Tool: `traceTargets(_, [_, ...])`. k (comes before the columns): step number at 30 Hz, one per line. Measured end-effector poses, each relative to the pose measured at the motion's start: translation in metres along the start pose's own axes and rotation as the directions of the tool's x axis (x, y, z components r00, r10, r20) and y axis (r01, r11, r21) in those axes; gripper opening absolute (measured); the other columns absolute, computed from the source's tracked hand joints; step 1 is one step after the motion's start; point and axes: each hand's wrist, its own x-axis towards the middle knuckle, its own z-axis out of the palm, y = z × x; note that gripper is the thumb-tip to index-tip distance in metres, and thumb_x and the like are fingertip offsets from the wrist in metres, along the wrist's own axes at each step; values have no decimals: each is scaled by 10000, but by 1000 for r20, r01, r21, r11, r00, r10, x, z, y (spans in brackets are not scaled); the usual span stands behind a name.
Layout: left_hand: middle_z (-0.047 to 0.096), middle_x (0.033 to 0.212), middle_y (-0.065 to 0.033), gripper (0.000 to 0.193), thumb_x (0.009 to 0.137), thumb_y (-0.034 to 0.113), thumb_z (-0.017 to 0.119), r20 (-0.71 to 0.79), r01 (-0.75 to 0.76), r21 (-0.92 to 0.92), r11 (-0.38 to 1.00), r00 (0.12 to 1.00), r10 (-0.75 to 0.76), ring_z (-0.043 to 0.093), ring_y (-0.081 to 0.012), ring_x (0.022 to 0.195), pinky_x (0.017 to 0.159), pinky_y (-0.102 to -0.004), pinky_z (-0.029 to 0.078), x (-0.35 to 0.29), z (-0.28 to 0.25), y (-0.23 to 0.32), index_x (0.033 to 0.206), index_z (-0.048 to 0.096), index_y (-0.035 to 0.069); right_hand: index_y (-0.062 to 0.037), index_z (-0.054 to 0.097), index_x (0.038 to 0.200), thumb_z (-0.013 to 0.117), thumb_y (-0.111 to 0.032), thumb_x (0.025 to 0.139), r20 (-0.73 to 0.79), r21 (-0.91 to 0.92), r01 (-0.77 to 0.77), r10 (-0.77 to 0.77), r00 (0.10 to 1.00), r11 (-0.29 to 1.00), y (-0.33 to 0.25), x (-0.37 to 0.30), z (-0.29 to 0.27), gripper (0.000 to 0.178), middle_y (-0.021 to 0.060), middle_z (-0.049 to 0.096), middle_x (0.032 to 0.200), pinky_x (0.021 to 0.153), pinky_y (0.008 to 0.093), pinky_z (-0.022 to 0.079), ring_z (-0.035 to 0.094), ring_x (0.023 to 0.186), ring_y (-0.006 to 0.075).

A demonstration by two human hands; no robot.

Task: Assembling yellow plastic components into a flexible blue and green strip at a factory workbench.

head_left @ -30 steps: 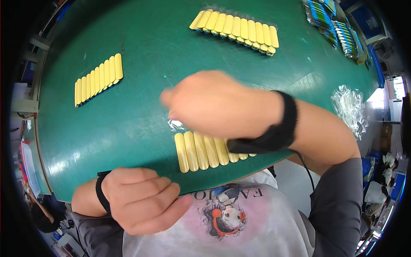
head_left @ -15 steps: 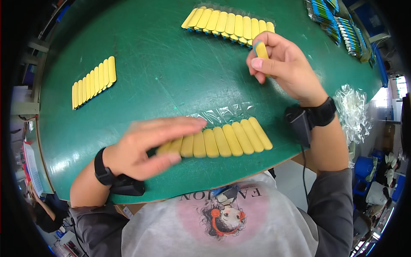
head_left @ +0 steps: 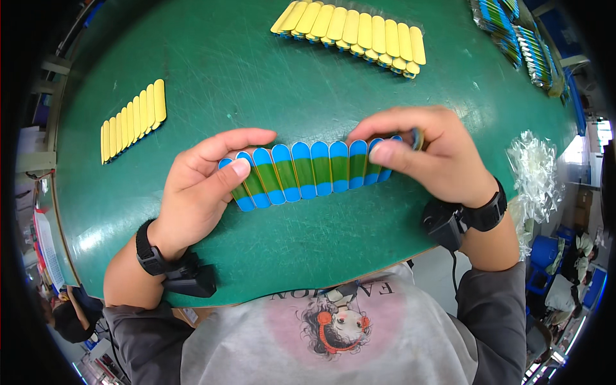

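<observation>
evenly, my left hand (head_left: 194,192) and right hand (head_left: 444,157) pinch fingers nearly closed on opposite ends of the blue-and-green strip row (head_left: 303,169) over the table (head_left: 308,234), seemingly to keep it from sagging.

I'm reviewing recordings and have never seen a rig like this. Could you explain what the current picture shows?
There is no robot here: you see a person's own two bare hands. A wide fisheye camera on the person's head looks down, which is why straight edges bend; picture left is the person's left. Each wrist wears a black band.

The left hand and right hand grip opposite ends of a row of blue-and-green strips. Something small also shows among the right hand's fingers, too unclear to name.

On the green table lie a larger yellow stack beyond the hands, a smaller yellow stack at left, and crumpled clear plastic at right.
</observation>
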Motion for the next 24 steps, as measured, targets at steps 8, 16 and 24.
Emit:
traceTargets(8, [612, 1028, -116, 338, 877, 14, 458, -33, 7, -19, 1000, 999, -7, 586, -148, 952, 854, -272, 457, 0, 0, -1, 1207, 461, -60, -38, 651, 924, 623, -99, 829, 6, -48, -52, 53, 999, 997, 7, 1, 13, 116, 8, 569, 607, 468, 216, 370, 442, 507, 48])
traceTargets(16, [630, 984, -123, 347, 860, -10, 471, -58, 75, -103, 992, 995, -81, 604, -148, 915, 821, -265, 469, 0, -2, 0, 1202, 456, -71, -21, 650, 879, 605, -72, 829, -11, 71, -225, 226, 974, 972, 6, 9, 10, 85, -14, 549, 596, 454, 200, 354, 434, 505, 28])
traceTargets(24, [639, 965, -147, 354, 863, 5, 504, -51, 124, -199, 972, 989, -137, 633, -186, 870, 753, -277, 507, -2, -6, 0, 1201, 441, -79, 42, 635, 917, 604, -9, 817, 57, 111, -351, 347, 936, 930, -3, 14, 5, 117, 71, 656, 832, 649, 203, 473, 606, 741, 94])
